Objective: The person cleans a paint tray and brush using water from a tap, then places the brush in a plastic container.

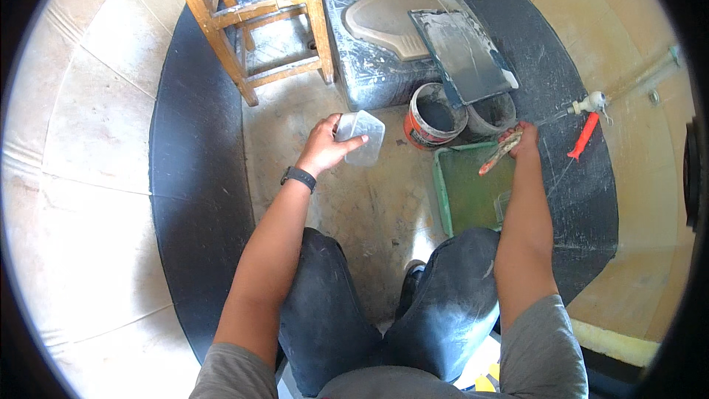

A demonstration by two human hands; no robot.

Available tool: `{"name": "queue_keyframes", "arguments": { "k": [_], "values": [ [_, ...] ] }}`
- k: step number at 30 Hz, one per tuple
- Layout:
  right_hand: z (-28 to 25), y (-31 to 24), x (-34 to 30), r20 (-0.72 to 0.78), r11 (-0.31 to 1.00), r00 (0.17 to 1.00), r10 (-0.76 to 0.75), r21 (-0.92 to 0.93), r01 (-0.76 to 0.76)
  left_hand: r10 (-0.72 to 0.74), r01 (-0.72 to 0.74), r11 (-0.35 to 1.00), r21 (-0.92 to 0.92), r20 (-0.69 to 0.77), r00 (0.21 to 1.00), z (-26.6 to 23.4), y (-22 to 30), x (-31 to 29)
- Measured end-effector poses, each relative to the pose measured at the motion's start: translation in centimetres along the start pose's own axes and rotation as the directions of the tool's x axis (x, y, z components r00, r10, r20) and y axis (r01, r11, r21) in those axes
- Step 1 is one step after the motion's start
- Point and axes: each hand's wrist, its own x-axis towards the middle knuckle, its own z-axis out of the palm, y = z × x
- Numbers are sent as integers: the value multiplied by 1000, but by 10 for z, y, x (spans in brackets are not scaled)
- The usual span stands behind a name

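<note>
My left hand (325,144) is closed round the side of a clear plastic tub (362,138), held above the floor with its thumb across the tub. To the right, my right hand (523,139) grips a slim, grimy, pale tool with a reddish end (500,155), whose exact kind I cannot make out. This hand is over the right part of a green-rimmed tray (442,191) holding cloudy greenish water. Another small clear container (503,205) lies in the tray, partly hidden by my right forearm.
Beyond the tray stand a red-and-white bucket (421,135) and a dark bucket (493,112). A smeared board (467,59) leans over them from a dark block (369,89). A wooden stool (284,66) stands far left. A tap (591,103) and red-handled tool (585,135) are at right.
</note>
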Motion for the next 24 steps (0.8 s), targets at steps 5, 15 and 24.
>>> {"name": "queue_keyframes", "arguments": {
  "k": [5, 15, 24],
  "values": [
    [13, -4, -8, -93, 999, 995, -46, 4, 46, 11, -11, 1000, -13, 11, 1000, 5, 1, 4],
    [-7, -18, 3, 16, 996, 995, -94, -1, 94, 13, -13, 998, -59, -2, 1000, 8, -8, 6],
    [19, -24, -19, -51, 964, 964, -262, 32, 264, 15, -14, 998, -55, 17, 1000, 11, -10, 8]
  ]
}}
